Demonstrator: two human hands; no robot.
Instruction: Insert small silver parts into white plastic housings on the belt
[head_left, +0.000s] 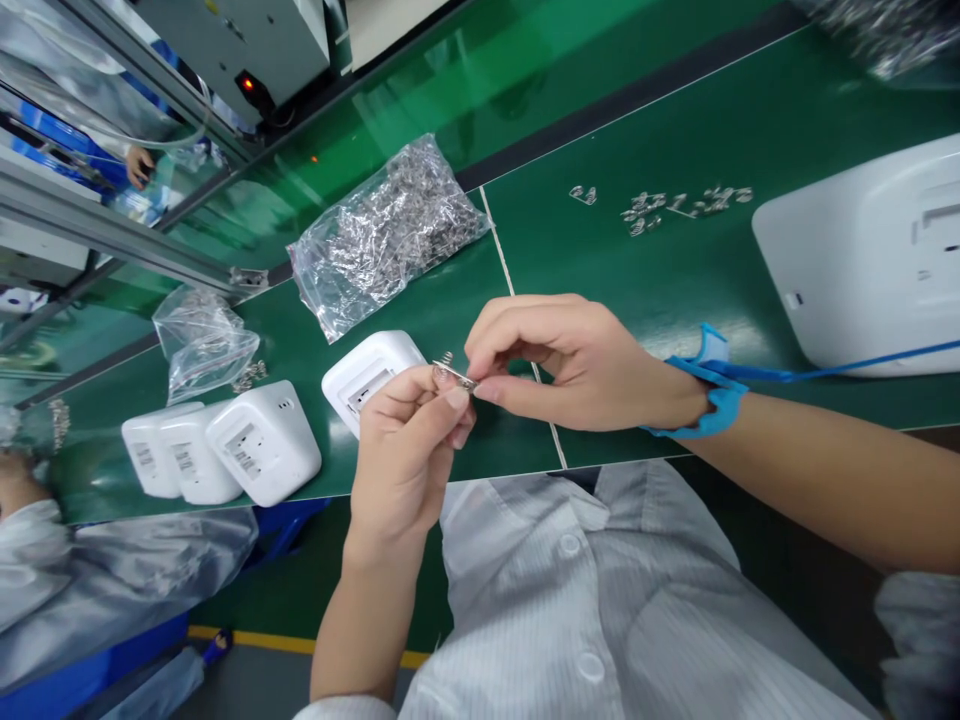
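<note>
2-handed, pinches a small, silvery metal spring part [454,376] above the green, smooth-topped surface [525,265]. Grips it between thumb and fingers of the bare left hand [409,435], with a coil sticking up. Closes thumb and forefinger of the bare right hand [562,365] on its other end. Wears a bright blue wrist strap [705,395] on the right wrist, with a blue cord running off to the right. Has a white, rounded plastic housing [371,365] lying partly behind the left hand, and 3 similar white plastic housings [262,440] leaning together farther left. Has a clear plastic bag of silvery metal pieces [390,230] beyond the hands, plus a smaller, crumpled clear bag [202,345] near the 3 housings. Shows loose silvery springs [686,205] scattered toward the right, near a large white plastic casing [862,260].
</note>
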